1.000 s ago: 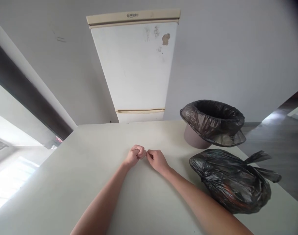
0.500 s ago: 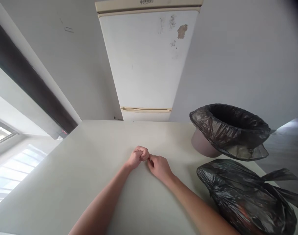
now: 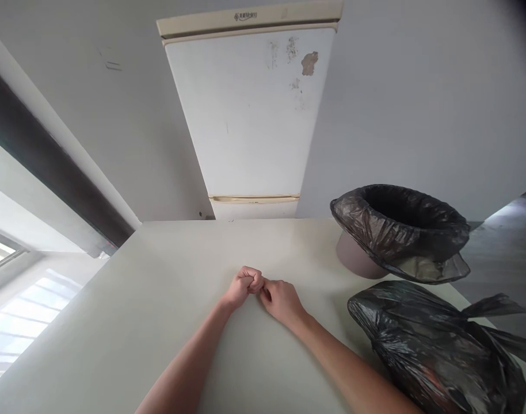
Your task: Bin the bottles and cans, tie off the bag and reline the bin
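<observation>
My left hand (image 3: 244, 286) rests on the pale table (image 3: 168, 287) as a closed fist. My right hand (image 3: 281, 299) lies beside it with fingers curled under, its knuckles touching the left fist. Nothing shows in either hand. To the right of my right forearm lies a full, tied black rubbish bag (image 3: 439, 351). Behind that bag stands a brownish bin (image 3: 362, 261) lined with a black bag (image 3: 396, 224) folded over its rim.
A tall white fridge (image 3: 250, 115) with chipped paint stands against the grey wall just behind the table. A window with a dark frame (image 3: 38, 172) is at the left. Dark floor (image 3: 500, 241) shows at the right.
Both fists stay together on the table. The view has shifted a little, so hands and table edge sit slightly lower in the picture than before.
</observation>
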Action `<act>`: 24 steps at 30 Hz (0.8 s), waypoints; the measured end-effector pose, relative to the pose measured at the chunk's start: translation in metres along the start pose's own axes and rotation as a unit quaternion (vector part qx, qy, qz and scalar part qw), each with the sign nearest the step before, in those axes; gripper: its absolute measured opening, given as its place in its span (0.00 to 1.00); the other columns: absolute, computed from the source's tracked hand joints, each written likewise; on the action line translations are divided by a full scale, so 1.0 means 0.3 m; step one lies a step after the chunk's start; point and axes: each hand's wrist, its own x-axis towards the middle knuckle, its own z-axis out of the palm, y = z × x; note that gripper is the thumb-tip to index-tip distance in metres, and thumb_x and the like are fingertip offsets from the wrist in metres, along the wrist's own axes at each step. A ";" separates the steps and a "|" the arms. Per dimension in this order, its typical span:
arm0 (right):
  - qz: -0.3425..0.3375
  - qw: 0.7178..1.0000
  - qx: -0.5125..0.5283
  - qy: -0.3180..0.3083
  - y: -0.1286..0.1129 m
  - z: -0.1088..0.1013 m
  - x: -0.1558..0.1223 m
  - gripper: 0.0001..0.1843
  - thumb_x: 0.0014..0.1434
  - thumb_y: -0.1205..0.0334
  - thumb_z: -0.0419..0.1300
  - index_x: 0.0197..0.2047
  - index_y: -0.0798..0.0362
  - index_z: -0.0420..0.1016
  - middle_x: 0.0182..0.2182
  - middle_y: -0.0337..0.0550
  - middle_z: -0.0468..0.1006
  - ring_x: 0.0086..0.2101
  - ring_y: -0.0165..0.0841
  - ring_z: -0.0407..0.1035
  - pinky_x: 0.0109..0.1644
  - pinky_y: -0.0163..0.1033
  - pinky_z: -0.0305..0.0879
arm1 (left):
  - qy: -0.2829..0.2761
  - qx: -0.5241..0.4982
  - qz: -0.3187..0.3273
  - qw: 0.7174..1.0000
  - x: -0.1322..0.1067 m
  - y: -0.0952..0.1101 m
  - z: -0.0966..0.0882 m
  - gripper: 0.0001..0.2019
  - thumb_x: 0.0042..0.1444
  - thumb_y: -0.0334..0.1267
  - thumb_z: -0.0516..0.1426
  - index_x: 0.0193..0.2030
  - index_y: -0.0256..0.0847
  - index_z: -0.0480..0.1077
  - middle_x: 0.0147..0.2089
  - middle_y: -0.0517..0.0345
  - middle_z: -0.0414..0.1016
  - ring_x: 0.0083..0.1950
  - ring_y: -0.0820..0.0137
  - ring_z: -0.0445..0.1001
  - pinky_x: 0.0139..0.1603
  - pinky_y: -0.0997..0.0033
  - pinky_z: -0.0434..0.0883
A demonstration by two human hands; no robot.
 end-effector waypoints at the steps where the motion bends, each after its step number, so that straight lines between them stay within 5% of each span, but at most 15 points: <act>1: -0.001 1.000 -0.001 0.000 0.001 0.000 0.001 0.09 0.70 0.64 0.56 0.40 0.50 0.77 0.26 0.37 0.76 0.24 0.29 0.61 0.32 0.37 0.45 | 0.003 0.009 0.000 1.000 0.000 -0.002 0.001 0.09 0.41 0.33 0.53 0.18 0.42 0.54 0.19 0.65 0.46 0.24 0.76 0.44 0.29 0.67 0.43; 11: -0.005 1.000 -0.025 0.004 0.000 0.000 0.009 0.09 0.69 0.65 0.56 0.36 0.51 0.74 0.24 0.35 0.72 0.23 0.28 0.56 0.31 0.38 0.42 | 0.151 0.144 0.061 0.976 0.012 -0.006 0.005 0.06 0.44 0.34 0.49 0.20 0.42 0.54 0.21 0.62 0.52 0.28 0.73 0.48 0.32 0.65 0.47; 24: -0.024 0.999 -0.045 -0.004 0.011 -0.004 0.014 0.09 0.70 0.63 0.55 0.38 0.51 0.75 0.26 0.37 0.75 0.24 0.28 0.61 0.32 0.39 0.41 | 0.159 0.208 0.044 0.964 0.032 -0.021 0.006 0.05 0.42 0.36 0.48 0.20 0.42 0.55 0.21 0.63 0.51 0.27 0.72 0.50 0.31 0.67 0.49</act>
